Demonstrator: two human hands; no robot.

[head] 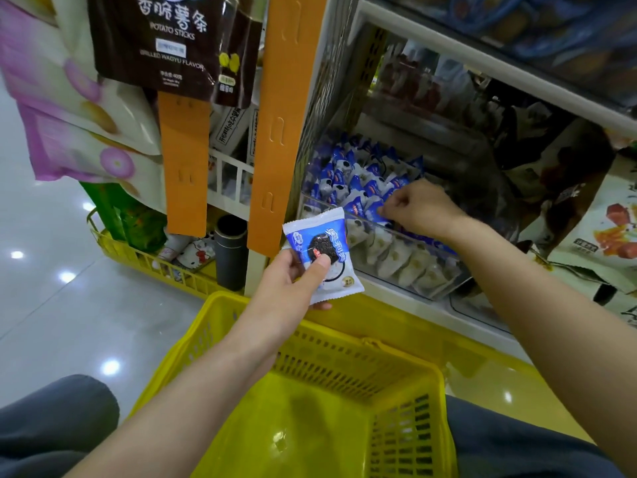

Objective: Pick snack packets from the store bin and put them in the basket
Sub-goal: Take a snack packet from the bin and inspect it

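A pale, glossy tiled floor point(51, 298) fills the side from 8 to 9 o'clock, dotted with reflections of ceiling lights. White store shelving point(482, 60) runs across 1 to 3 o'clock. Two orange hanging strips point(275, 132) drop from 12 o'clock, and a dark bag of potato sticks point(162, 39) hangs at 11 o'clock. Under them, at 9 o'clock, a low yellow rack point(138, 260) holds a dark cylindrical cup point(231, 253) and small goods.

The clear bin point(386, 257) sits on the lower shelf just right of centre, at 2 o'clock from the middle, crowded with blue-and-white packets point(358, 174). The right hand point(418, 208) reaches into it, fingers curled and pinching a second packet point(374, 207) on top of the pile.

The left hand point(293, 281) grips a snack packet point(322, 255) near centre, thumb pressed on its front and fingers behind. It is held in the air, above the far rim of the yellow basket point(344, 357) and in front of the bin. The basket lies at 6 o'clock between grey-trousered knees point(51, 426); the part of its floor that shows is bare plastic.
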